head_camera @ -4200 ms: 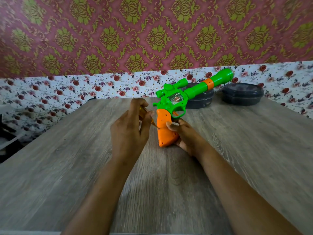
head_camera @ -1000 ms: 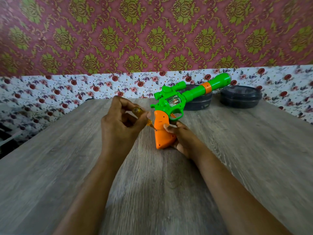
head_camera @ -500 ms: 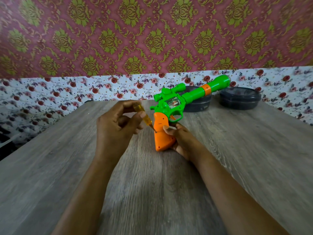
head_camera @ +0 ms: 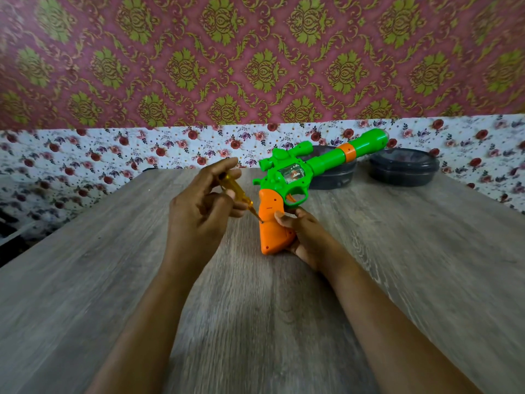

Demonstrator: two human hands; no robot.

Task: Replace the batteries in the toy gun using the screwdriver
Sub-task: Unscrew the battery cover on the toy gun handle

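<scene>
The toy gun (head_camera: 298, 177) is green with an orange grip and an orange band on its long barrel. It stands on the butt of its grip on the wooden table (head_camera: 113, 280), barrel pointing up to the right. My right hand (head_camera: 301, 237) holds the orange grip from the right, thumb on its face. My left hand (head_camera: 199, 211) pinches a small screwdriver (head_camera: 235, 189) with a clear yellow handle. Its tip touches the left edge of the orange grip, about halfway down.
Two dark round lidded containers (head_camera: 403, 166) stand at the back right of the table, one partly behind the gun's barrel (head_camera: 335, 173). Patterned wallpaper rises behind the table's far edge.
My left hand has shifted its fingers on the screwdriver handle, which now shows more and tilts steeper. The gun and my right hand stay in place.
</scene>
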